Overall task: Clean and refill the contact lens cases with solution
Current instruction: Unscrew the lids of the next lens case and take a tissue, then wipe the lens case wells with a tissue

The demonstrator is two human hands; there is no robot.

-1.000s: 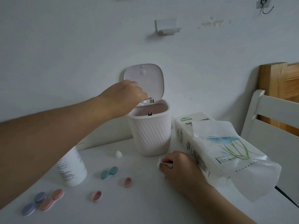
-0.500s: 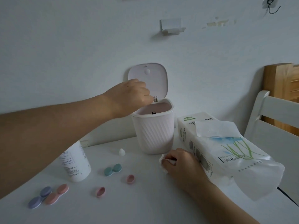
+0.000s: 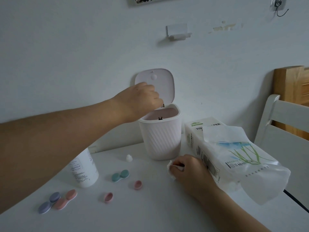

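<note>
While the left hand (image 3: 142,99) reaches over the open mouth of the small pink bin (image 3: 160,139) at the middle of the frame, its fingers are curled downward; something small seems pinched at the fingertips above the rim, but it is too small to identify. The bin's lid (image 3: 155,84) stands upright against the wall. Lower and to the right, the right hand (image 3: 190,171) rests on the white table (image 3: 150,211), fingers bunched around a crumpled white tissue (image 3: 171,167), just beside the tissue pack (image 3: 230,153). At lower left lie a purple lens case (image 3: 49,202) and a pink lens case (image 3: 66,199), touching each other. A teal lens case (image 3: 120,175) sits near the centre, with two loose pink caps (image 3: 108,197) (image 3: 138,185) apart from it. The white solution bottle (image 3: 83,168) stands behind the left forearm, and a small white bottle cap (image 3: 129,158) lies near the bin's base.
</note>
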